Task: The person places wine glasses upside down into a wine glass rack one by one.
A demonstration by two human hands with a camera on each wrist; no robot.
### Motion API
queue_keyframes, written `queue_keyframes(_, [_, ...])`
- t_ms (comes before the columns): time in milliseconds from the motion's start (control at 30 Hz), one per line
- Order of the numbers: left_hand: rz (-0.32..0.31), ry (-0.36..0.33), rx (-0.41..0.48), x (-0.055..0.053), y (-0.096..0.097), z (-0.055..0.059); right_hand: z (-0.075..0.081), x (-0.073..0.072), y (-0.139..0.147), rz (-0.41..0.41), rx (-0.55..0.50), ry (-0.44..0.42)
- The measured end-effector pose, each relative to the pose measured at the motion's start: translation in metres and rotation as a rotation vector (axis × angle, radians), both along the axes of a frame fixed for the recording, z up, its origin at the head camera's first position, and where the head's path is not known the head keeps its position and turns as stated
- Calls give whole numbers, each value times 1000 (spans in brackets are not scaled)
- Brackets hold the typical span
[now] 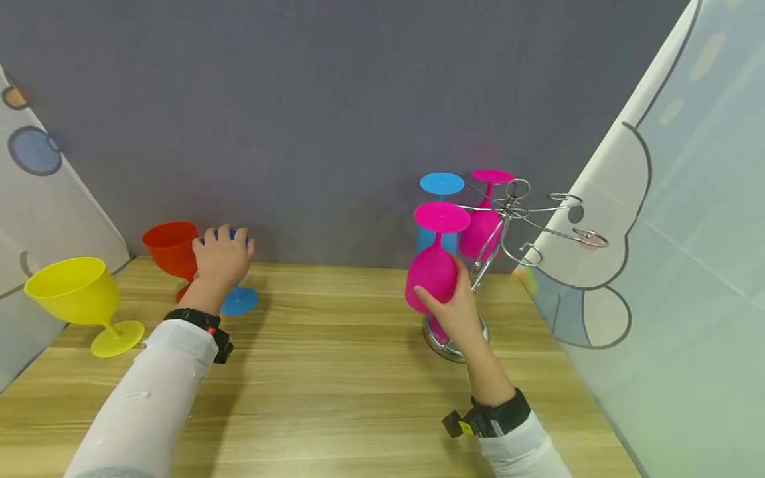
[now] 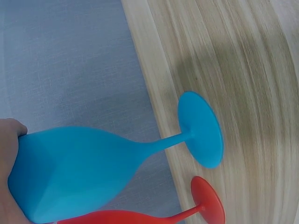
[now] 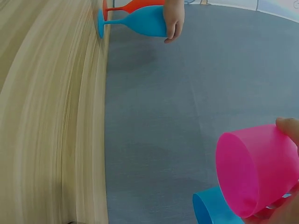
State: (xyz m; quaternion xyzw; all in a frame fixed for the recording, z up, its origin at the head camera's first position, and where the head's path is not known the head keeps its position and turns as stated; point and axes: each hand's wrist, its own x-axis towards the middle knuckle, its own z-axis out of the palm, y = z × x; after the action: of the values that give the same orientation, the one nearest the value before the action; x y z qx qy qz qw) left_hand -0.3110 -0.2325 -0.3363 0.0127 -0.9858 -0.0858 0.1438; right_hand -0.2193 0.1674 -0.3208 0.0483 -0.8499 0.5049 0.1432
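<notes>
My left hand (image 1: 222,260) grips the rim of a blue plastic goblet (image 2: 79,168) from above; the goblet's foot (image 1: 240,301) is down at the tabletop. My right hand (image 1: 459,311) holds a pink goblet (image 1: 431,277) by its bowl, upside down, with its mouth showing in the right wrist view. This goblet's foot is uppermost, close to the wire arms of a chrome goblet rack (image 1: 508,211). Behind it, a light blue goblet (image 1: 442,183) and a second pink goblet (image 1: 478,232) hang inverted on the rack.
A red goblet (image 1: 170,247) stands upright beside the blue one, partly behind my left hand. Farther left stands a yellow goblet (image 1: 74,292). The rack's round base (image 1: 457,355) rests on the wooden table (image 1: 323,378). A grey backdrop (image 1: 299,133) and a printed side panel (image 1: 675,265) border the table.
</notes>
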Motion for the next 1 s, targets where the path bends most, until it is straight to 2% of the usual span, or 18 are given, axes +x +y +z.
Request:
queue_keyframes(567, [-3,8,-10,-3,-1,0,-3,-8,2,-5,31,25])
queue_keyframes(867, [8,-18,-7,-4,-1,0,2,-8,4,63,40,39])
queue_keyframes(1000, [6,-7,-7,-4,-2,-2,5,-7,6,65,45,57])
